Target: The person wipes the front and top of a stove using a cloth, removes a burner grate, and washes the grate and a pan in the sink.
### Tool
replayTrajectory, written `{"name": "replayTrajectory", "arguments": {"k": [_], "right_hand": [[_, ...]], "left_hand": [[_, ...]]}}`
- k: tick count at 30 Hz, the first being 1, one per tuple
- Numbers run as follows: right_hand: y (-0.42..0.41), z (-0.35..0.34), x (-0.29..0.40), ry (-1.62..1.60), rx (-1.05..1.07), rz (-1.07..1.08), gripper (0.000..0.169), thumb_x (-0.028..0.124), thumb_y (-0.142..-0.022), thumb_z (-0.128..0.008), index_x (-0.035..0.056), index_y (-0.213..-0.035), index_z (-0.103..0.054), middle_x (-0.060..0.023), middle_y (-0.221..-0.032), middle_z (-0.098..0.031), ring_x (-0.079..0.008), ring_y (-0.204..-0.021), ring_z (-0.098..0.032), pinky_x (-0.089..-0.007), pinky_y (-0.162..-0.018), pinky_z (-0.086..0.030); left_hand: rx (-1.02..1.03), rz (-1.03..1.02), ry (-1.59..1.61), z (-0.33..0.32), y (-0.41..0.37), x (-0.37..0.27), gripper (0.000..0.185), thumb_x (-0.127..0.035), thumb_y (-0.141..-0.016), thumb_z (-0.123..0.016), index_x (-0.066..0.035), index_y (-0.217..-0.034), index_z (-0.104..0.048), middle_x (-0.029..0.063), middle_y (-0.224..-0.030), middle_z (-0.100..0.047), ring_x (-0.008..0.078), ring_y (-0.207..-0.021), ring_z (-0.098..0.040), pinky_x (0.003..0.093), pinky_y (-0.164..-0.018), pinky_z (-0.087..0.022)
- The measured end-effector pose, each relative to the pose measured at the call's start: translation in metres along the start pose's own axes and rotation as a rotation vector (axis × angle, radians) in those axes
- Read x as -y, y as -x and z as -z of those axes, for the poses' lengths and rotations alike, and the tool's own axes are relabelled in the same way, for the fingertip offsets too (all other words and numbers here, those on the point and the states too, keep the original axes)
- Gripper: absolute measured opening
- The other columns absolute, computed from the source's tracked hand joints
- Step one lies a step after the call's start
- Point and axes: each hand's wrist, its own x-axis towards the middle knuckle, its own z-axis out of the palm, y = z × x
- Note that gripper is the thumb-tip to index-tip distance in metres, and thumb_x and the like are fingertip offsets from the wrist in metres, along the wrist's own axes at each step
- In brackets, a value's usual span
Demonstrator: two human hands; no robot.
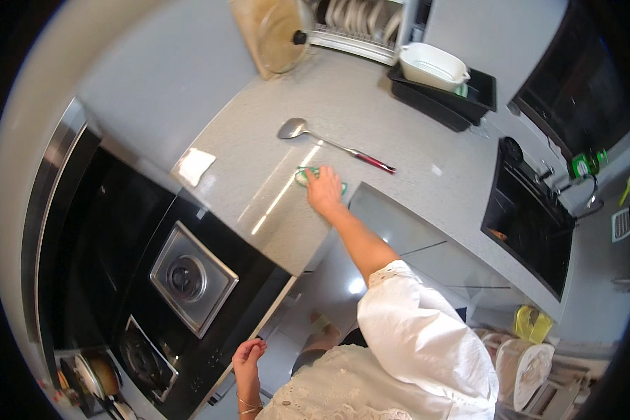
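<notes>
On the pale speckled countertop (273, 210), my right hand (325, 190) presses on a green-and-white cloth (304, 177), whose edges show at both sides of my fingers. Just beyond it lies a metal wok spatula (294, 129) with a red handle, not touched by the hand. My left hand (250, 350) is at the front edge of the black gas hob (241, 299), its fingers curled; a small dark thing shows at its fingertips, and whether it is held is unclear.
A white folded cloth (195, 167) lies near the wall. A glass lid (281, 42) and wooden board lean at the back beside a dish rack (352, 44). Black trays (430, 105) carry a white basket (433, 65). To the right is a black sink (530, 231); a pan (97, 375) stands lower left.
</notes>
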Motion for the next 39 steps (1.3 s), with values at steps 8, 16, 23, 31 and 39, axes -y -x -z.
{"name": "replayTrajectory", "arguments": {"k": [8, 16, 23, 31, 39], "right_hand": [[0.104, 0.128, -0.173, 0.138, -0.302, -0.341, 0.037, 0.021, -0.075, -0.06, 0.0137, -0.111, -0.059, -0.0117, -0.09, -0.047, -0.0287, -0.089, -0.046, -0.0398, -0.072, -0.038], [0.269, 0.266, -0.35, 0.549, -0.389, -0.919, 0.035, 0.017, -0.077, -0.059, 0.0101, -0.111, -0.059, -0.0147, -0.085, -0.046, -0.0303, -0.08, -0.046, -0.041, -0.069, -0.039], [0.244, 0.274, -0.33, 0.246, -0.514, -0.591, 0.031, 0.017, -0.075, -0.058, 0.0116, -0.106, -0.06, -0.0144, -0.088, -0.049, -0.0289, -0.084, -0.045, -0.0425, -0.069, -0.036], [0.139, 0.215, -0.357, 0.106, -0.198, -0.252, 0.03, 0.02, -0.076, -0.058, 0.0209, -0.106, -0.061, -0.0074, -0.097, -0.048, -0.0253, -0.092, -0.042, -0.0387, -0.074, -0.033], [0.069, 0.188, -0.523, 0.177, -0.481, -0.932, 0.026, 0.025, -0.08, -0.054, 0.0093, -0.1, -0.057, -0.0136, -0.086, -0.051, -0.0331, -0.085, -0.05, -0.044, -0.068, -0.04]], "left_hand": [[0.307, 0.103, -0.142, -0.127, -0.018, -0.02, 0.014, -0.004, -0.085, -0.052, 0.001, -0.096, -0.06, 0.007, -0.089, -0.062, 0.0145, -0.084, -0.059, 0.0255, -0.078, -0.046], [0.684, 0.007, -0.317, -0.289, -0.043, -0.048, 0.016, -0.005, -0.086, -0.053, 0.001, -0.099, -0.059, 0.0059, -0.091, -0.063, 0.0133, -0.087, -0.058, 0.0263, -0.082, -0.045], [0.883, 0.015, -0.416, -0.365, -0.04, -0.031, 0.017, -0.007, -0.087, -0.049, 0.002, -0.098, -0.059, 0.0067, -0.093, -0.062, 0.014, -0.088, -0.057, 0.0259, -0.08, -0.044], [0.883, -0.049, -0.479, -0.4, -0.052, -0.063, 0.014, -0.002, -0.086, -0.051, 0.002, -0.095, -0.06, 0.0055, -0.091, -0.062, 0.0127, -0.087, -0.057, 0.0244, -0.08, -0.044], [0.891, -0.024, -0.515, -0.436, -0.094, -0.074, 0.014, -0.006, -0.086, -0.05, 0.0, -0.093, -0.06, 0.0067, -0.089, -0.063, 0.0148, -0.084, -0.058, 0.0268, -0.08, -0.044]]}}
